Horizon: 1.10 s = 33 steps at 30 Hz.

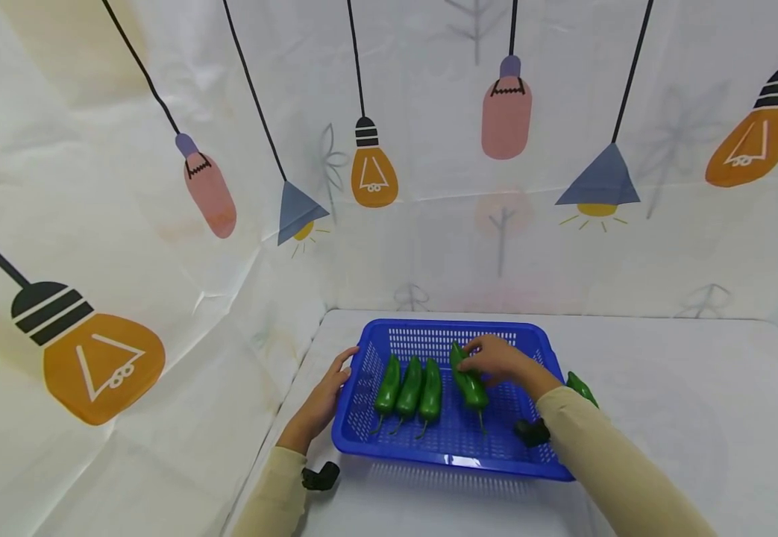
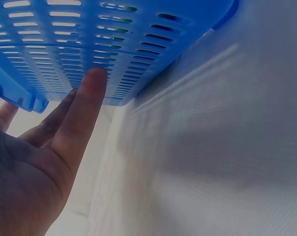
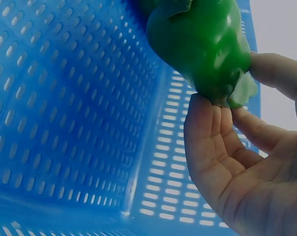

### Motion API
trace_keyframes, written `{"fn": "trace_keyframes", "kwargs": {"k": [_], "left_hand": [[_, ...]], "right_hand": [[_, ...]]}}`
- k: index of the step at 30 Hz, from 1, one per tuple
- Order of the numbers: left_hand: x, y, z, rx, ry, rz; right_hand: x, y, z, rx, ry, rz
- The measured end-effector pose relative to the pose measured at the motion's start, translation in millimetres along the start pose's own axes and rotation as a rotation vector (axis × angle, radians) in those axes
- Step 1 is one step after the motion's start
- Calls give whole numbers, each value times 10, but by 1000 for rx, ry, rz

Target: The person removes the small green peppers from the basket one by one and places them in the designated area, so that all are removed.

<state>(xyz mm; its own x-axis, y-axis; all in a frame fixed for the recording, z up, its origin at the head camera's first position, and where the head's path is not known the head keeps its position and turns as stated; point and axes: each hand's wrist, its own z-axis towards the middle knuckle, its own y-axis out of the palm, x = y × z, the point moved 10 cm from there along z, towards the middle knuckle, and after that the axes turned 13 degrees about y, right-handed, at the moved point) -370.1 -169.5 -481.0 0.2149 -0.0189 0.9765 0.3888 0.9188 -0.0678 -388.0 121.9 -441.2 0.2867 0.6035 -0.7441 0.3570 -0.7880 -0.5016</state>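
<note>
A blue plastic basket (image 1: pixel 456 461) with slotted walls stands on the white table. My right hand (image 1: pixel 496 359) pinches a long green pepper (image 1: pixel 472 391) inside the basket, right of its middle. In the right wrist view, the thumb and fingers of that hand (image 3: pixel 256 162) hold one end of the pepper (image 3: pixel 202 44). Three more green peppers (image 1: pixel 409 388) lie side by side in the left half, stems toward me. My left hand (image 1: pixel 321 399) rests against the basket's left side. In the left wrist view, its extended fingers (image 2: pixel 82 118) touch the slotted wall (image 2: pixel 114 59).
Beyond the basket's right edge another green pepper (image 1: pixel 582 388) shows, partly hidden by the right sleeve (image 1: pixel 603 440). White sheeting (image 1: pixel 429 246) printed with lamps hangs behind and to the left of the table (image 1: pixel 684 403). A black strap device (image 1: pixel 321 476) sits at the left wrist.
</note>
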Motion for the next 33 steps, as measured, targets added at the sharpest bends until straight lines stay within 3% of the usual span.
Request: {"fn": "trace_keyframes", "kwargs": {"k": [27,33], "left_hand": [[28,5,19,-5,6,-8],[-1,-1,6,4,-17,-9]], "right_hand": [[-35,-410,-286,45,-102,93],[-12,-497,-353,45,-125,122]]}}
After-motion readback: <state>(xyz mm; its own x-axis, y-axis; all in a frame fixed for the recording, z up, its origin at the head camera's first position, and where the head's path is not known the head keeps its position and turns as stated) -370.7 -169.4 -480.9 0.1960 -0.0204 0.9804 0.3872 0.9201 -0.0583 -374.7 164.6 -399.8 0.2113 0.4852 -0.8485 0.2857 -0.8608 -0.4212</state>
